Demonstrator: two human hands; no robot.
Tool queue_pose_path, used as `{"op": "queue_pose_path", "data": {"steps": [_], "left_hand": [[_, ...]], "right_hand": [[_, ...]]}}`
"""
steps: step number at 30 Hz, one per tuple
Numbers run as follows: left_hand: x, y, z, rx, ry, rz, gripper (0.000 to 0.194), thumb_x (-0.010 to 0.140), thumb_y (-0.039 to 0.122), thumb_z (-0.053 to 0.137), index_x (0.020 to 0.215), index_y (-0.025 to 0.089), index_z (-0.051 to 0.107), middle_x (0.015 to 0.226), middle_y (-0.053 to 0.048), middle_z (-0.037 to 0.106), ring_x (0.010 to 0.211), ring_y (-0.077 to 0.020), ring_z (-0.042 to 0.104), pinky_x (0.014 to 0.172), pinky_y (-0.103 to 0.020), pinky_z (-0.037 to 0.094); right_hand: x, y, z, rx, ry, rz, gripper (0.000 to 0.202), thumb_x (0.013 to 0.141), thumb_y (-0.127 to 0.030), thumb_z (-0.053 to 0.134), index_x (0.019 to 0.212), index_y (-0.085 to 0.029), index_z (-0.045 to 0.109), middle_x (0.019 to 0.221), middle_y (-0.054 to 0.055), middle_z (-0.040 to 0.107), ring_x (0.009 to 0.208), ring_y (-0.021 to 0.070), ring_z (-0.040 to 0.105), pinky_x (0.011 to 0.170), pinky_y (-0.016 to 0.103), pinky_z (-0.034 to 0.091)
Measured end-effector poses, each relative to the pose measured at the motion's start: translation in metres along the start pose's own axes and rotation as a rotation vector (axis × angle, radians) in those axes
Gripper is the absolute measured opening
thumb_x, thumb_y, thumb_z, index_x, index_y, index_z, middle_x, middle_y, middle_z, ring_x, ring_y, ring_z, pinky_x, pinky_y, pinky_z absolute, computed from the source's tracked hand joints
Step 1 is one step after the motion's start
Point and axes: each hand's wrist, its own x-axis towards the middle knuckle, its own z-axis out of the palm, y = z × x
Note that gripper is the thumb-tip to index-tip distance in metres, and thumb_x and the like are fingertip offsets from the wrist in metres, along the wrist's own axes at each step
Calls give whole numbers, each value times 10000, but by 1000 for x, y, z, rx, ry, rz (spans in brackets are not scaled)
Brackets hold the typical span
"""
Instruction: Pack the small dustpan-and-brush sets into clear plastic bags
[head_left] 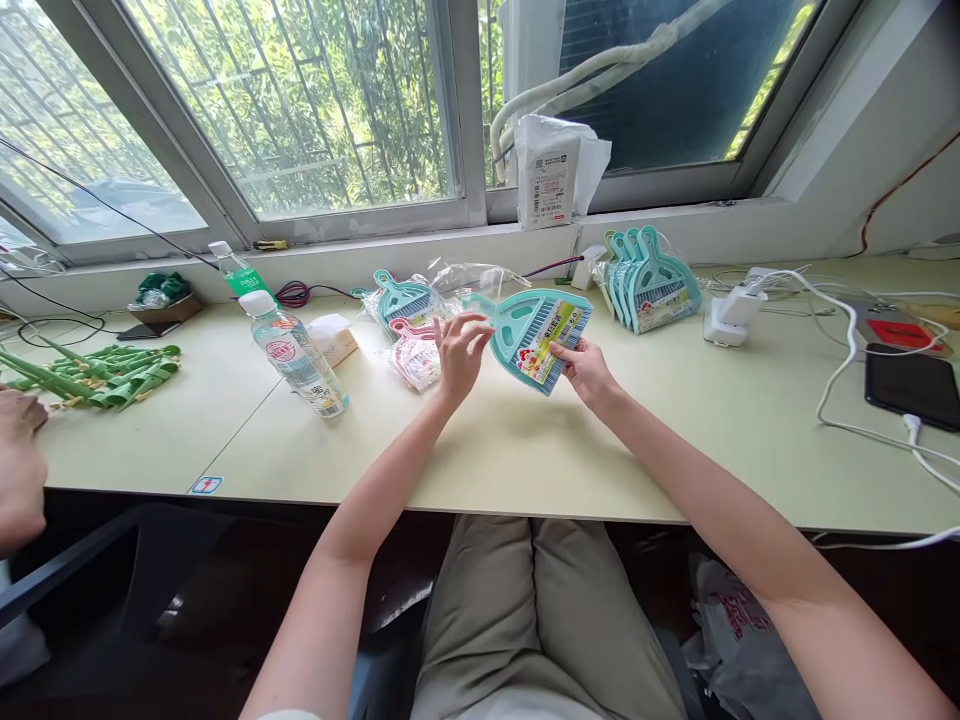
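A small teal dustpan with a brush (517, 335) and a colourful label is tilted above the table, its handle pointing left. My right hand (589, 372) grips its wide edge, thumb over the label. By the handle end is my left hand (460, 352), fingers curved and apart; I cannot tell whether they touch the handle. Clear plastic wrap (480, 275) arches just behind. On the table beyond my left hand lie a wrapped pink dustpan set (415, 355) and wrapped teal dustpan sets (401, 300). Several wrapped teal dustpans (652, 280) lean together at the back right.
Two bottles, the nearer a clear bottle (292, 355), stand left beside a tissue pack (334, 338). Green woven strips (97, 375) lie farther left, near another person's hand (19, 420). At right are a charger (731, 315), white cables and a black phone (911, 385).
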Motion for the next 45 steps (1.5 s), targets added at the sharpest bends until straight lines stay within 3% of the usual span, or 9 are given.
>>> {"op": "queue_pose_path", "data": {"steps": [5,11,17,24,32,36,39,42,45], "left_hand": [[1,11,1,-35,-68,53,129,907,267,581,851,275,696,1300,-17,629,1403,-261,405,1209,-583,122],[8,-6,-6,66,138,-233,119,905,219,550,878,253,661,1346,-35,621,1464,-277,314,1152,-693,-68],[-10,22,5,115,-169,99,77,882,281,614,848,288,682,1417,13,566,1496,-265,243,1173,-635,-122],[1,10,-7,192,151,-121,508,920,481,530,1395,308,489,1646,-27,184,1537,-263,-13,1204,-558,-113],[0,1,6,163,-317,220,534,1005,427,323,1516,276,351,1613,-49,274,1522,-234,135,1230,-512,-44],[-13,14,16,92,-351,293,492,1024,326,269,1501,274,377,1595,-42,319,1512,-213,187,1232,-491,-63],[-15,23,11,73,-64,128,496,1001,343,380,1496,318,362,1607,-32,303,1523,-234,138,1218,-531,-94],[-8,22,4,-67,310,-260,735,893,407,612,1528,309,255,1651,-58,163,1536,-247,43,1243,-514,19],[-2,21,5,-535,300,-629,830,802,430,728,1496,304,291,1612,-74,278,1515,-253,186,1228,-483,208]], "right_hand": [[0,-1,-1,81,54,-37,258,662,-216,829,872,-195,681,1001,54,755,989,241,706,913,414,593],[-7,2,7,38,-95,45,258,636,-182,849,857,-167,719,921,69,770,888,245,724,862,434,601],[-3,10,7,111,16,52,219,651,-166,830,820,-172,691,903,60,766,906,245,724,868,437,609],[0,3,3,203,37,-93,302,634,-249,852,874,-189,679,1004,53,753,989,245,701,907,421,595],[-17,10,18,11,-92,-75,490,511,-408,911,891,-189,692,975,69,757,919,267,706,793,441,598],[-23,20,23,24,-56,-79,493,524,-428,902,896,-195,677,954,64,756,955,271,700,801,435,592],[-22,18,23,111,-19,-102,420,577,-380,880,896,-204,670,983,57,751,1002,265,690,837,431,592],[-21,12,23,195,25,-130,336,622,-321,851,876,-208,662,1020,50,742,1044,252,676,876,418,590],[-21,7,24,250,48,-116,310,629,-279,838,868,-202,658,1025,49,737,1051,240,672,898,397,587]]}}
